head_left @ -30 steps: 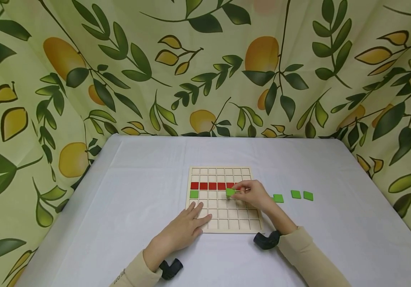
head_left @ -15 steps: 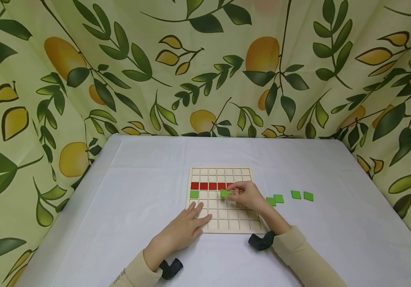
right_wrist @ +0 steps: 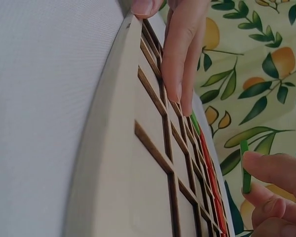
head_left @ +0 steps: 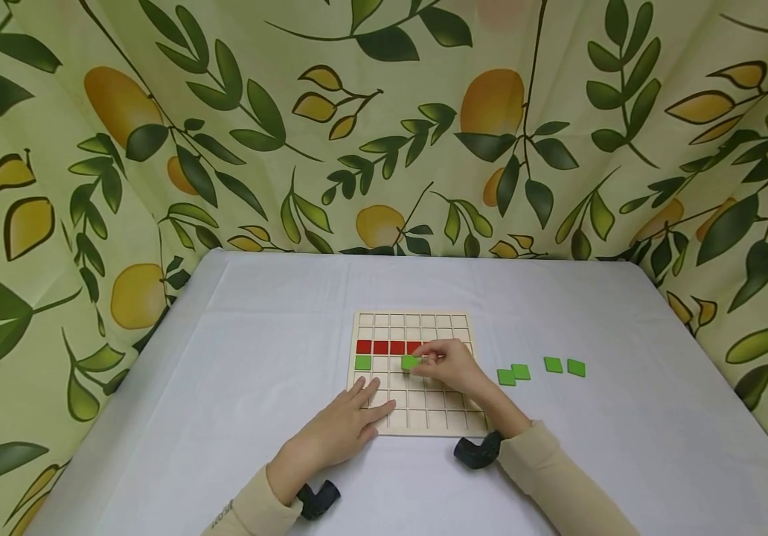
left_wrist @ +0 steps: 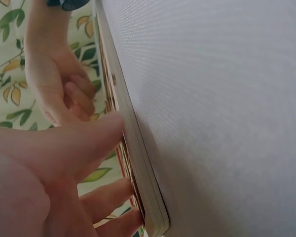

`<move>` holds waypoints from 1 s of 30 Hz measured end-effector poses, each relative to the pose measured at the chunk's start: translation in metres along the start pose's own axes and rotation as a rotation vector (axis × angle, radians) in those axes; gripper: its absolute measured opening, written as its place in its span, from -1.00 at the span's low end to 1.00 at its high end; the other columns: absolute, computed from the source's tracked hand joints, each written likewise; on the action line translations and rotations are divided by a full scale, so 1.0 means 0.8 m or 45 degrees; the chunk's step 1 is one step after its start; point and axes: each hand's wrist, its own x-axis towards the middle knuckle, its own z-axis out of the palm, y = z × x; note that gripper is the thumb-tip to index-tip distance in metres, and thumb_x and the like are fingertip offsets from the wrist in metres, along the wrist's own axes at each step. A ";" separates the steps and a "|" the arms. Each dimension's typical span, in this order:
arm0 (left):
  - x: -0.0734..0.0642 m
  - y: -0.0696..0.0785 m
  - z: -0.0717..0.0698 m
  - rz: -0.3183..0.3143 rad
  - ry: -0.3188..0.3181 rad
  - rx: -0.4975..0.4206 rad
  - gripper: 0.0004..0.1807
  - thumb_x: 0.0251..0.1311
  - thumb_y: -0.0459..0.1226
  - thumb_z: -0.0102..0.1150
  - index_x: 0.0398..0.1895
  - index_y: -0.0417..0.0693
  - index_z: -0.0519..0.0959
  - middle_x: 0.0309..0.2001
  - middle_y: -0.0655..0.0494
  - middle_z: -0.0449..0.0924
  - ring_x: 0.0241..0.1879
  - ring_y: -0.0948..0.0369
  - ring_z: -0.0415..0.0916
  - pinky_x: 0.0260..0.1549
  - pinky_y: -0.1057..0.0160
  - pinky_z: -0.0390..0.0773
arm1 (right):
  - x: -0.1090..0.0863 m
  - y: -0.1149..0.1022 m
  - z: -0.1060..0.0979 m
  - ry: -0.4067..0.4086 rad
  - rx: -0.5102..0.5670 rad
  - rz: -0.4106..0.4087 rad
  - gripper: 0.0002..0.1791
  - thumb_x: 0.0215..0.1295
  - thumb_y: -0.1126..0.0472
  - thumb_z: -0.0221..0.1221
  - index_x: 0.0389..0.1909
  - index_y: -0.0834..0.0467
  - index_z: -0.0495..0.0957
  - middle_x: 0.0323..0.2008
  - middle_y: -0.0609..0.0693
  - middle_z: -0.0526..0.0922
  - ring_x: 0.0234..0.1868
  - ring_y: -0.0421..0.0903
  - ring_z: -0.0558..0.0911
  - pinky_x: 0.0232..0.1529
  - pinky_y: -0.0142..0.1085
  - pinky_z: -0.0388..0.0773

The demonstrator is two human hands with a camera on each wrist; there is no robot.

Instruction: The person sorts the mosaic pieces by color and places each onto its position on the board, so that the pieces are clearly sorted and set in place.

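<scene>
A pale yellow-green backdrop (head_left: 384, 171) printed with leaves and orange fruit fills everything beyond both hands. In front of it, a desk (head_left: 257, 313) under a white cloth spreads out on every side of the hands. A square wooden board (head_left: 417, 402), ruled into a grid of small cells, lies flat on that cloth beneath the two hands, reaching away past their fingertips. Beige sleeves (head_left: 558, 484) come in from behind each wrist.

The left hand (head_left: 344, 420) rests at the near left corner of the board, palm down, its fingers spread apart on the wood. The right hand (head_left: 451, 365) is above the middle of the board, ahead and to the right of the left one, its thumb and fingertips drawn close together in a pinch. A black curved piece (head_left: 478, 452) sits at the right wrist, and a similar black fitting (head_left: 318, 499) at the left.

Just beyond the right fingertips and to their left, four red tiles (head_left: 380, 348) show in one row; the right hand covers the cells next along. The pinched green tile (head_left: 408, 362) is held clear of the board. Another green square (head_left: 362, 362) lies in the leftmost column, beyond the left fingertips. Four loose green pieces (head_left: 554, 365) rest on the cloth to the right of the right hand.
</scene>
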 end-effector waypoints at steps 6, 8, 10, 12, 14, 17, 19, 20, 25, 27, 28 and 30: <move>-0.001 0.002 -0.004 0.014 0.002 0.006 -0.54 0.40 -0.17 -0.02 0.36 0.16 0.38 0.48 -0.14 0.16 0.48 -0.16 0.10 0.38 -0.15 0.29 | 0.003 -0.004 0.011 0.010 0.026 0.000 -0.74 0.02 0.28 0.40 -0.24 0.29 0.69 -0.67 -0.15 0.35 -0.59 -0.26 0.30 -0.59 -0.51 0.21; -0.002 0.002 -0.005 0.022 0.001 0.010 -0.53 0.39 -0.18 -0.01 0.36 0.15 0.38 0.48 -0.15 0.16 0.48 -0.16 0.10 0.38 -0.15 0.29 | 0.004 -0.006 0.015 0.014 0.033 -0.008 -0.73 0.03 0.28 0.40 -0.23 0.30 0.69 -0.67 -0.15 0.34 -0.59 -0.25 0.29 -0.59 -0.51 0.20; -0.003 0.002 -0.006 0.030 0.003 0.009 -0.53 0.38 -0.19 0.01 0.35 0.14 0.39 0.48 -0.16 0.17 0.47 -0.17 0.11 0.38 -0.14 0.30 | 0.004 -0.009 0.019 0.010 0.041 -0.002 -0.73 0.03 0.27 0.40 -0.23 0.29 0.68 -0.67 -0.14 0.33 -0.59 -0.24 0.28 -0.60 -0.50 0.20; -0.003 0.001 -0.007 0.037 0.006 0.007 -0.53 0.37 -0.19 0.03 0.34 0.15 0.40 0.47 -0.15 0.18 0.47 -0.17 0.12 0.38 -0.13 0.30 | 0.005 -0.011 0.023 0.007 0.049 0.014 -0.74 0.02 0.27 0.41 -0.23 0.27 0.69 -0.67 -0.13 0.33 -0.60 -0.23 0.28 -0.60 -0.50 0.18; -0.003 0.000 -0.007 0.047 0.015 0.010 -0.53 0.36 -0.20 0.05 0.33 0.15 0.41 0.47 -0.15 0.20 0.47 -0.17 0.14 0.38 -0.11 0.31 | 0.005 -0.013 0.026 0.005 0.043 0.021 -0.74 0.02 0.26 0.41 -0.24 0.25 0.69 -0.67 -0.13 0.33 -0.61 -0.23 0.27 -0.60 -0.50 0.17; -0.003 -0.002 -0.007 0.064 0.026 0.020 -0.54 0.35 -0.21 0.06 0.32 0.14 0.43 0.45 -0.15 0.22 0.46 -0.16 0.15 0.37 -0.09 0.33 | 0.006 -0.014 0.031 0.010 0.024 0.012 -0.75 0.02 0.26 0.41 -0.25 0.23 0.69 -0.67 -0.14 0.35 -0.63 -0.24 0.27 -0.62 -0.50 0.16; -0.002 -0.004 -0.007 0.074 0.032 0.031 -0.55 0.36 -0.21 0.06 0.31 0.14 0.44 0.45 -0.15 0.24 0.46 -0.15 0.16 0.37 -0.08 0.33 | 0.006 -0.015 0.034 0.013 0.014 -0.007 -0.75 0.02 0.26 0.41 -0.25 0.24 0.69 -0.69 -0.14 0.35 -0.65 -0.25 0.26 -0.63 -0.50 0.16; -0.002 -0.004 -0.007 0.079 0.034 0.036 -0.55 0.36 -0.21 0.05 0.31 0.13 0.45 0.44 -0.15 0.24 0.45 -0.15 0.17 0.37 -0.07 0.34 | 0.007 -0.016 0.035 0.015 0.013 -0.015 -0.75 0.02 0.26 0.40 -0.25 0.24 0.69 -0.69 -0.14 0.34 -0.65 -0.25 0.26 -0.63 -0.49 0.16; -0.001 -0.005 -0.008 0.094 0.041 0.059 -0.56 0.35 -0.21 0.06 0.29 0.12 0.46 0.43 -0.15 0.27 0.44 -0.14 0.20 0.36 -0.06 0.35 | 0.010 -0.018 0.040 0.021 0.024 -0.036 -0.76 0.02 0.29 0.39 -0.25 0.28 0.69 -0.72 -0.14 0.32 -0.66 -0.25 0.25 -0.61 -0.50 0.17; -0.001 -0.005 -0.009 0.100 0.042 0.057 -0.56 0.34 -0.22 0.07 0.29 0.11 0.47 0.42 -0.16 0.28 0.44 -0.15 0.21 0.36 -0.07 0.35 | 0.011 -0.018 0.041 0.022 0.022 -0.043 -0.75 0.01 0.30 0.39 -0.26 0.29 0.69 -0.72 -0.14 0.32 -0.66 -0.25 0.25 -0.60 -0.50 0.19; -0.001 -0.005 -0.009 0.103 0.043 0.056 -0.56 0.34 -0.23 0.08 0.28 0.11 0.47 0.42 -0.16 0.28 0.43 -0.15 0.21 0.36 -0.07 0.36 | 0.011 -0.018 0.042 0.022 0.019 -0.043 -0.75 0.01 0.30 0.40 -0.26 0.29 0.69 -0.72 -0.14 0.32 -0.66 -0.25 0.26 -0.59 -0.50 0.19; -0.001 -0.005 -0.010 0.106 0.045 0.049 -0.56 0.34 -0.23 0.08 0.28 0.10 0.48 0.42 -0.17 0.28 0.43 -0.15 0.22 0.35 -0.07 0.36 | 0.012 -0.018 0.044 0.023 0.018 -0.045 -0.75 0.00 0.31 0.40 -0.26 0.30 0.69 -0.72 -0.14 0.32 -0.66 -0.25 0.26 -0.59 -0.50 0.20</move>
